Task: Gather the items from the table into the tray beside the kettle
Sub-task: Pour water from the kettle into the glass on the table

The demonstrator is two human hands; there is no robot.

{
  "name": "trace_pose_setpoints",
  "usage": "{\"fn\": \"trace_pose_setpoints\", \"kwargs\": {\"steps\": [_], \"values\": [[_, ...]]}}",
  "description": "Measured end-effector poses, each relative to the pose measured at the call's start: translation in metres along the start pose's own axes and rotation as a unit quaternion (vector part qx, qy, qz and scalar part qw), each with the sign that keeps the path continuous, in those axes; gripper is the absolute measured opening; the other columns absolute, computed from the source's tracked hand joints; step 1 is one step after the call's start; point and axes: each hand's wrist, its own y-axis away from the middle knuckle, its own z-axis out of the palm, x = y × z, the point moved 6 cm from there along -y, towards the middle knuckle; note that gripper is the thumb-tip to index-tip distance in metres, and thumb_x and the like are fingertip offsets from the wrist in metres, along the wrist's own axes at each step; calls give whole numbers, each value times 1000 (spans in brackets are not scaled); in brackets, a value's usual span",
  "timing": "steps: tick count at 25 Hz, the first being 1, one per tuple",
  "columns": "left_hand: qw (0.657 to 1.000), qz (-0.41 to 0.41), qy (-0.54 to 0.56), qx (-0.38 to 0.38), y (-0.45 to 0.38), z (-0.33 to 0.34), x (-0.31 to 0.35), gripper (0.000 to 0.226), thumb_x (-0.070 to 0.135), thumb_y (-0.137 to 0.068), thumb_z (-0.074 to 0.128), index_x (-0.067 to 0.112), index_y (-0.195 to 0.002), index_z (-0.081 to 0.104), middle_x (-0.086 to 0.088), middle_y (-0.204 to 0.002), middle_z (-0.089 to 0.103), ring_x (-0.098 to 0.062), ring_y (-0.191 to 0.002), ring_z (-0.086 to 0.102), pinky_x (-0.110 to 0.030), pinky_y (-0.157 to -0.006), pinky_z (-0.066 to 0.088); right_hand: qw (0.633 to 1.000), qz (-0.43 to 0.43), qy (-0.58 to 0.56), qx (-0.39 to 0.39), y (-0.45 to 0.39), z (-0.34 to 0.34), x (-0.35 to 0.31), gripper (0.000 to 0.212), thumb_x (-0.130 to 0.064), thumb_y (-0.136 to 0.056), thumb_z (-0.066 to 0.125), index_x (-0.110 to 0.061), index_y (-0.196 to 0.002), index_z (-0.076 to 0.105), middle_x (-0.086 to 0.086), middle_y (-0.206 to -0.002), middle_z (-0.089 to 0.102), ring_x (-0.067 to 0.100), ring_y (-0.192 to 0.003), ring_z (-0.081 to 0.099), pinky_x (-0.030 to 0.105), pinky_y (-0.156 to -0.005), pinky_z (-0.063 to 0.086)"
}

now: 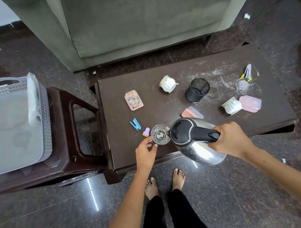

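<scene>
gripping the black handle of the steel kettle (193, 139), the right hand (228, 139) holds it tilted at the table's (163, 109) near edge, its long axis running from the handle toward the spout, which points left at the clear glass (160, 134). the kettle is shiny metal with a black lid. the left hand (145, 152) rests beside the glass with fingers loosely spread, fingertips touching or almost touching its rim, clasping nothing. just left of the glass lie a purple cap (146, 132) and a blue stapler (135, 124). beyond the kettle sit a pink lidded box (191, 113), a black mesh pen cup (196, 90), two white patterned teacups (168, 84) (231, 105), a box of coloured bits (133, 100) and another pink box (250, 103). the grey perforated tray (45, 123) stands on a brown stool (68, 157) left of the table.
</scene>
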Motion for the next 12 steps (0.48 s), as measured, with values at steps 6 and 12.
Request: {"fn": "trace_pose_setpoints", "kwargs": {"steps": [6,12], "values": [[1000,-6,-2,-3,2,2,2,38,10,-86,64,11,-123,59,-1,-119,66,-11,-95,59,-20,-84,42,998,1,60,-22,-5,2,-5,35,-21,-62,65,-14,-47,33,6,-42,39,31,-48,37,27,-44,27],[1000,-7,3,0,4,1,5,38,9,-86,63,11,-124,59,-2,-120,65,-11,-95,58,-21,-85,43,996,0,83,-32,-10,4,-7,31,-25,-61,62,-12,-49,36,6,-47,43,31,-49,39,24,-43,24]]}}
